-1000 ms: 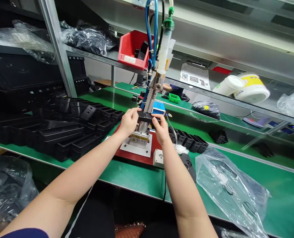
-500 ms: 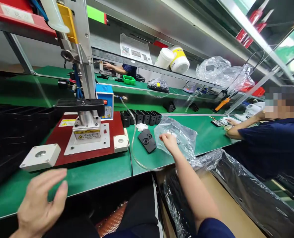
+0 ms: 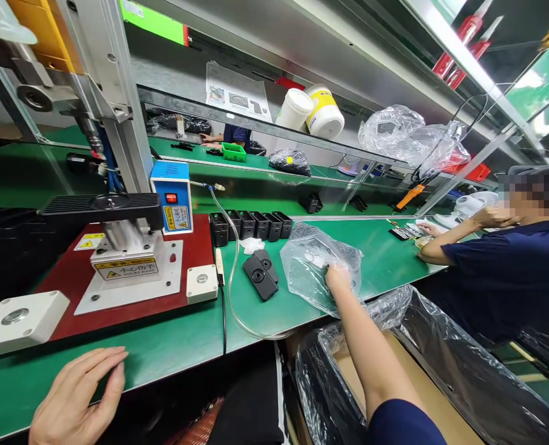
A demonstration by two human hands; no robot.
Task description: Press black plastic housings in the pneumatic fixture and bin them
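Right hand (image 3: 337, 276) pushed into one clear plastic bag (image 3: 309, 250), fingers veiled so its grip can't be told, two black plates (image 3: 259, 277) just left of it, left hand (image 3: 77, 395) spread flat and empty on the green bench (image 3: 172, 346), well apart from the bag

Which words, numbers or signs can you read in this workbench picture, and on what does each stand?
Nothing reads for certain.
Grey metal press block, yellow sticker: warning triangle; characters blurred.
Small blue control box, yellow label: too small.
Dark red base plate, yellow decal: warning triangle; text too small.
Printed paper sheet: blurred.
White round tub, yellow band: unreadable.
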